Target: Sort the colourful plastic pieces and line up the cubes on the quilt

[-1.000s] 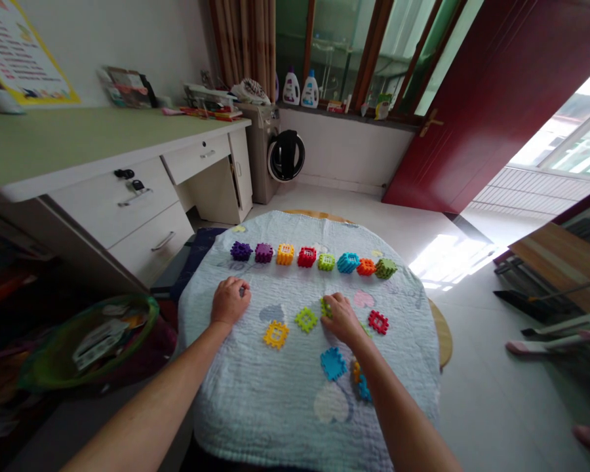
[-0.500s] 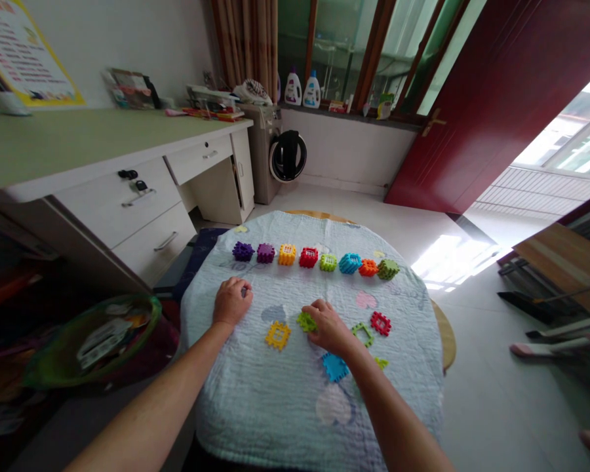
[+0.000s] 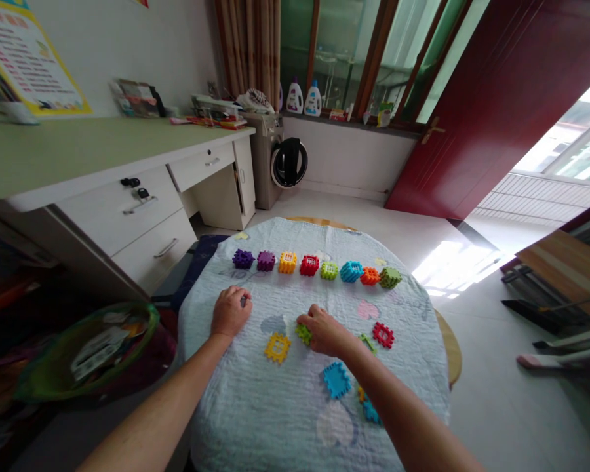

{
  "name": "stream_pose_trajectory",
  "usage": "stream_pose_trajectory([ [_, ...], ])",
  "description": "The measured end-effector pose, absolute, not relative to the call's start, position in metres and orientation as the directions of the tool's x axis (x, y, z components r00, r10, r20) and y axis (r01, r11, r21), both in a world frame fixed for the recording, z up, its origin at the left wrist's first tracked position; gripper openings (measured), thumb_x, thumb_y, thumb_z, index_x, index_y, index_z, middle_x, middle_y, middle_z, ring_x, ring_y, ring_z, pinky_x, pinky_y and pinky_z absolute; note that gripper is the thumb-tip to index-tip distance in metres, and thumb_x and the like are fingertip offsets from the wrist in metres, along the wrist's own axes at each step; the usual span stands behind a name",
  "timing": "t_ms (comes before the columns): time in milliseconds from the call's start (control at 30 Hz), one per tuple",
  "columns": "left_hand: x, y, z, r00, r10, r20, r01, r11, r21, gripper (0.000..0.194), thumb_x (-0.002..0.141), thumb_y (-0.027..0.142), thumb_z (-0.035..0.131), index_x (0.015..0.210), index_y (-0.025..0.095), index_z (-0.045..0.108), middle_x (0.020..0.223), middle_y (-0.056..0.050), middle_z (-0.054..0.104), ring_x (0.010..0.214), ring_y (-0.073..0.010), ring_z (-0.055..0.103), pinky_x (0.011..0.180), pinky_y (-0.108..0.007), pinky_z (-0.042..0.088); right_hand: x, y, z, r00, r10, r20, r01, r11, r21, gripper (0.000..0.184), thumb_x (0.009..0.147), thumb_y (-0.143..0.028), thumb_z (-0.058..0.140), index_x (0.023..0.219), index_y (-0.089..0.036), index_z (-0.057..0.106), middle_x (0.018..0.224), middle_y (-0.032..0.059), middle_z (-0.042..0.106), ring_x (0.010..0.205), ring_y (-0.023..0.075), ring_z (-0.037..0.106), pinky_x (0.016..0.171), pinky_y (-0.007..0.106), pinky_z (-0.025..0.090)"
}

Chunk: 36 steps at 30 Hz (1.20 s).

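Note:
My right hand (image 3: 324,330) lies on the quilted cloth (image 3: 285,406) of a round table, its fingers curled over a flat lime-green toy tile (image 3: 303,333). To its left lies a yellow tile (image 3: 277,347). A blue tile (image 3: 337,379) sits near my right forearm, a red tile (image 3: 383,334) to the right, and a green frame tile (image 3: 368,341) is partly hidden by my wrist. My left hand (image 3: 231,311) rests as a loose fist on the cloth. Several coloured cubes (image 3: 309,265) stand in a row at the far side.
A white desk with drawers (image 3: 128,203) stands to the left, a green basket (image 3: 86,347) on the floor below it. A washing machine (image 3: 275,157) sits by the window, a dark red door (image 3: 496,98) at the right. Small tiles (image 3: 368,406) lie under my right forearm.
My right hand moved left from the green frame tile to the lime-green tile and closed over it. The left hand stayed put. The view tilted slightly.

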<state>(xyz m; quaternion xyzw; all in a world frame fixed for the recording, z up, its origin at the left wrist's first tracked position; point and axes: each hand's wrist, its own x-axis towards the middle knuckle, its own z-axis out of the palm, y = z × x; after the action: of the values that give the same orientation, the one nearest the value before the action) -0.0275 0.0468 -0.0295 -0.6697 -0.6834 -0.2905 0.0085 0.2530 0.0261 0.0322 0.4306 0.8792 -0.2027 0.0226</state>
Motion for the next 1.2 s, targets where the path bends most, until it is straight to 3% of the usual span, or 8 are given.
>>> stream_pose_trajectory([
  [167,-0.028,0.047,-0.029,-0.096,0.91,0.403,0.918,-0.075,0.389,0.01,0.074,0.019,0.052,0.075,0.021,0.061,0.087,-0.007,0.063,0.088,-0.0244,0.056,0.086,-0.037,0.045,0.276,0.058,0.041,-0.586,0.783,-0.209,0.791,0.497,-0.357,0.063,0.066,-0.01,0.065,0.127,-0.021,0.057,0.114,0.01,0.052,0.095,0.0189,0.058,0.084,0.027,0.044],
  [300,-0.028,0.047,-0.029,-0.093,0.912,0.4,0.917,-0.078,0.392,0.012,0.075,0.02,0.051,0.077,0.021,0.062,0.088,-0.007,0.063,0.088,-0.0243,0.056,0.086,-0.037,0.045,0.296,0.107,0.065,-0.456,0.878,-0.147,0.879,0.418,-0.229,0.062,0.07,-0.012,0.066,0.13,-0.021,0.056,0.115,0.011,0.053,0.098,0.0199,0.058,0.086,0.027,0.043],
  [467,-0.028,0.046,-0.028,-0.095,0.915,0.393,0.914,-0.077,0.399,0.011,0.075,0.019,0.051,0.076,0.021,0.061,0.086,-0.006,0.062,0.088,-0.0238,0.056,0.086,-0.037,0.045,0.298,0.161,0.085,-0.273,0.939,-0.209,0.961,0.273,-0.03,0.061,0.075,-0.022,0.065,0.134,-0.025,0.053,0.119,0.0142,0.055,0.1,0.0233,0.061,0.083,0.029,0.044],
  [667,-0.028,0.046,-0.028,-0.099,0.912,0.398,0.911,-0.078,0.406,0.01,0.075,0.018,0.051,0.077,0.021,0.061,0.087,-0.006,0.062,0.088,-0.0239,0.056,0.087,-0.037,0.045,0.288,0.189,0.075,-0.201,0.95,-0.239,0.975,0.217,0.041,0.058,0.074,-0.028,0.067,0.131,-0.025,0.056,0.118,0.0147,0.061,0.107,0.0276,0.059,0.085,0.034,0.044],
  [900,-0.029,0.047,-0.029,-0.099,0.913,0.397,0.914,-0.074,0.398,0.01,0.075,0.019,0.051,0.077,0.021,0.061,0.086,-0.006,0.062,0.088,-0.024,0.056,0.086,-0.037,0.045,0.282,0.191,0.068,-0.19,0.949,-0.251,0.974,0.214,0.069,0.051,0.073,-0.033,0.067,0.123,-0.022,0.062,0.115,0.0167,0.064,0.106,0.0313,0.059,0.082,0.037,0.045],
  [1067,-0.028,0.047,-0.029,-0.102,0.911,0.4,0.909,-0.078,0.41,0.011,0.075,0.019,0.051,0.077,0.021,0.061,0.087,-0.006,0.062,0.089,-0.0239,0.057,0.087,-0.037,0.045,0.284,0.188,0.077,-0.181,0.961,-0.209,0.979,0.196,0.053,0.06,0.073,-0.036,0.069,0.13,-0.024,0.056,0.117,0.0158,0.062,0.108,0.0306,0.057,0.085,0.037,0.043],
  [1200,-0.029,0.047,-0.03,-0.105,0.913,0.394,0.909,-0.073,0.41,0.012,0.075,0.02,0.05,0.077,0.02,0.062,0.088,-0.007,0.063,0.088,-0.0247,0.056,0.087,-0.038,0.046,0.301,0.17,0.089,-0.177,0.98,-0.09,0.983,0.173,-0.055,0.061,0.08,-0.039,0.063,0.136,-0.02,0.049,0.117,0.0153,0.061,0.107,0.0282,0.056,0.088,0.036,0.041],
])
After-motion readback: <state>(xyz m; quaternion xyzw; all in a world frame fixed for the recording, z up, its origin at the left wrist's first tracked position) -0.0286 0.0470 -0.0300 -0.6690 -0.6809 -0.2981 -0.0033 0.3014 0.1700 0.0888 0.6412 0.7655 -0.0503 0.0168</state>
